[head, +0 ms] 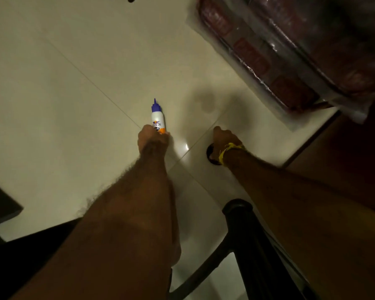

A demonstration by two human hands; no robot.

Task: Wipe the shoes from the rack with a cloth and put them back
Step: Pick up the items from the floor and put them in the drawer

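Observation:
No shoe, rack shelf or cloth shows in this dim head view. My left hand (153,139) reaches down to the pale tiled floor and grips the lower end of a white glue bottle (158,119), whose purple nozzle points away from me. My right hand (223,138), with a yellow thread round the wrist, is curled just to the right. A small dark round object (210,153) peeks out from under its palm. The fingers of both hands are hidden behind the backs of the hands.
A plastic-wrapped reddish bundle (290,57) lies at the top right, beside a dark wooden edge (333,148). A black metal frame (245,234) rises at the bottom right under my right forearm. A dark slab (0,202) juts in at the left.

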